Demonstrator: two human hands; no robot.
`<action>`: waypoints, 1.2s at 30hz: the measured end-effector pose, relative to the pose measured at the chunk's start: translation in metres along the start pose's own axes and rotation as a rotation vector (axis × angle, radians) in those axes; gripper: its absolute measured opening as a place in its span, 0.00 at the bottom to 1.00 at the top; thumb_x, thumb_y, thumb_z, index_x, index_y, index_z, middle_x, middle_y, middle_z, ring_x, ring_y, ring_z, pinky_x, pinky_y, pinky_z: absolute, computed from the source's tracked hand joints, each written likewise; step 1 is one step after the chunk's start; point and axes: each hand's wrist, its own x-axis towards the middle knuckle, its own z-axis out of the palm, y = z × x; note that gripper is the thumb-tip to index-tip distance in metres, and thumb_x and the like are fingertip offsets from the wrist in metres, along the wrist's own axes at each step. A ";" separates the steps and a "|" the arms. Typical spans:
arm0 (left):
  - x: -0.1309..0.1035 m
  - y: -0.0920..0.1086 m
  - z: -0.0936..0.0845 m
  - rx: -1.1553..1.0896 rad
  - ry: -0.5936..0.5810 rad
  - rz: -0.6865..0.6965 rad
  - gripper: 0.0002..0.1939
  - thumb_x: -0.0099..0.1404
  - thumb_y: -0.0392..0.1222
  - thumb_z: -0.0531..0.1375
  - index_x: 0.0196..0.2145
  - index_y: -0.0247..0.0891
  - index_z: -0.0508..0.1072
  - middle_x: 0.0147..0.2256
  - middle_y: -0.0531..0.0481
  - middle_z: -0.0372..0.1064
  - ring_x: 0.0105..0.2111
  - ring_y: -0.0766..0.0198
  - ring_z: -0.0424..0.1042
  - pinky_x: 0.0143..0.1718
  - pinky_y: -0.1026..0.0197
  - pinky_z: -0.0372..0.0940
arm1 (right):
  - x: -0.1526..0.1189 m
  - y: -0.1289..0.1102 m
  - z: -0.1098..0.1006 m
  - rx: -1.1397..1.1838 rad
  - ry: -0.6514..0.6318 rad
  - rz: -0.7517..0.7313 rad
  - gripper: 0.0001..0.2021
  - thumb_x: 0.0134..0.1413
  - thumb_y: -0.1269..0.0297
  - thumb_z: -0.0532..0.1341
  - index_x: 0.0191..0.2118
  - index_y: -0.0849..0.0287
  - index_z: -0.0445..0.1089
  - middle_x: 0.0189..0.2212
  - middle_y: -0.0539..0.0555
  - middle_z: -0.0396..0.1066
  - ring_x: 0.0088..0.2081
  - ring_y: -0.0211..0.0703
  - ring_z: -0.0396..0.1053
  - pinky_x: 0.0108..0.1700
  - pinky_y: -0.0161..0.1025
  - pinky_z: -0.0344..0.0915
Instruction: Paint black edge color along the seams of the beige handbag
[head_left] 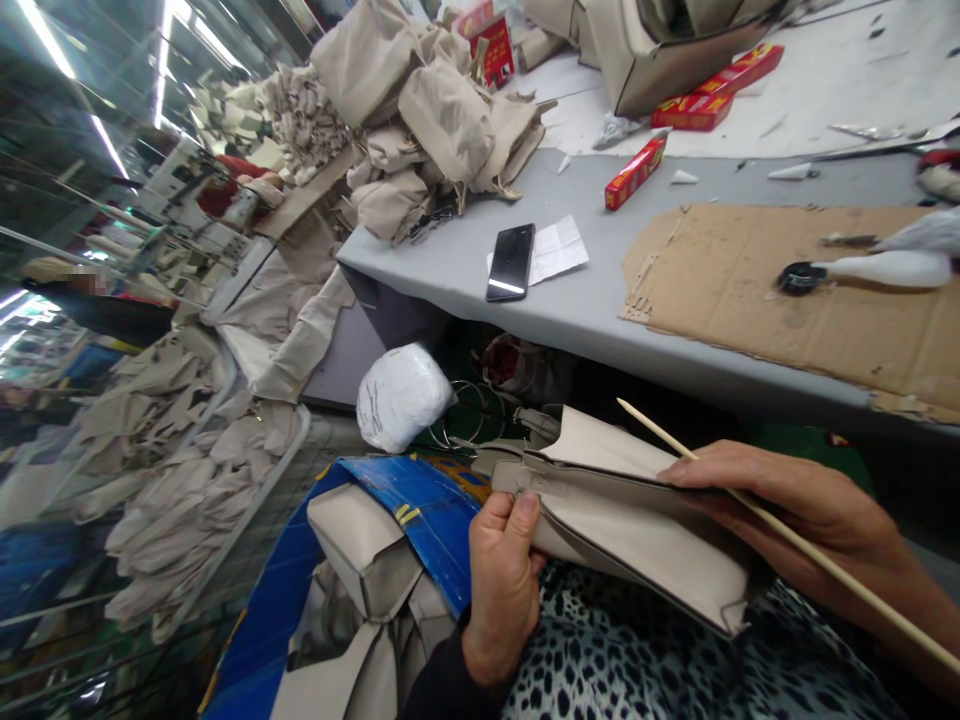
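Note:
Above my lap, a beige leather handbag (645, 530) with dark edges lies tilted between my hands. My left hand (504, 575) is closed, thumb and fingers pinching the bag's left end near a small strap tab. On the other side, my right hand (810, 515) is closed over the bag's upper edge; some of its fingers are hidden behind the bag. A thin pointed wooden stick (832, 570) is held in that same hand, its tip sticking out past the fingers toward the upper left.
A blue bin (439, 520) with beige bags stands left of my lap. On the grey table (442, 255) are a phone (511, 262), a red box (636, 172), cardboard (720, 290) with a black-tipped white bottle (885, 270), and piled bags (450, 120). A white wrapped bundle (401, 397) sits below the edge.

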 end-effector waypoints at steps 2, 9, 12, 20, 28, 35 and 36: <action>0.000 0.000 0.004 -0.016 0.004 0.017 0.27 0.48 0.58 0.76 0.23 0.35 0.69 0.20 0.58 0.61 0.20 0.74 0.58 0.18 0.73 0.54 | -0.002 0.002 -0.001 0.008 -0.004 0.005 0.14 0.63 0.72 0.62 0.49 0.46 0.75 0.42 0.49 0.80 0.41 0.42 0.80 0.41 0.31 0.76; 0.003 0.004 0.018 -0.059 -0.027 0.054 0.26 0.48 0.55 0.77 0.23 0.35 0.68 0.22 0.55 0.65 0.23 0.71 0.62 0.24 0.70 0.63 | -0.014 -0.002 0.000 -0.013 0.112 0.085 0.12 0.63 0.68 0.63 0.49 0.44 0.75 0.42 0.49 0.80 0.39 0.43 0.80 0.40 0.31 0.77; 0.004 0.011 0.020 -0.038 -0.054 0.049 0.28 0.48 0.56 0.77 0.22 0.36 0.65 0.20 0.58 0.60 0.20 0.74 0.57 0.21 0.72 0.59 | -0.016 -0.005 -0.001 0.000 0.138 0.099 0.13 0.63 0.68 0.64 0.49 0.44 0.76 0.43 0.49 0.80 0.39 0.44 0.80 0.39 0.33 0.78; 0.017 0.023 0.026 0.065 -0.151 -0.045 0.29 0.47 0.59 0.76 0.25 0.37 0.65 0.20 0.61 0.54 0.16 0.77 0.46 0.11 0.75 0.43 | -0.024 0.003 0.009 0.015 0.228 0.147 0.13 0.59 0.67 0.67 0.48 0.44 0.78 0.40 0.49 0.81 0.38 0.46 0.80 0.39 0.33 0.79; 0.028 0.021 0.039 0.030 -0.097 0.006 0.26 0.48 0.53 0.75 0.23 0.37 0.64 0.19 0.61 0.55 0.16 0.77 0.45 0.12 0.74 0.44 | -0.020 0.004 0.001 -0.052 0.213 0.195 0.09 0.59 0.62 0.68 0.45 0.47 0.79 0.41 0.51 0.81 0.41 0.48 0.80 0.41 0.33 0.79; 0.043 0.021 0.058 0.059 -0.060 0.006 0.24 0.47 0.51 0.74 0.21 0.37 0.64 0.17 0.61 0.55 0.15 0.76 0.48 0.15 0.72 0.53 | -0.007 0.003 -0.012 -0.072 0.346 0.266 0.12 0.67 0.60 0.59 0.50 0.46 0.78 0.42 0.51 0.81 0.40 0.46 0.81 0.41 0.33 0.78; 0.045 0.024 0.060 0.060 -0.059 0.005 0.23 0.46 0.50 0.74 0.21 0.37 0.64 0.17 0.61 0.55 0.15 0.76 0.50 0.15 0.71 0.54 | -0.006 0.004 -0.017 -0.082 0.374 0.235 0.12 0.67 0.60 0.59 0.51 0.45 0.77 0.42 0.51 0.81 0.41 0.46 0.80 0.42 0.34 0.78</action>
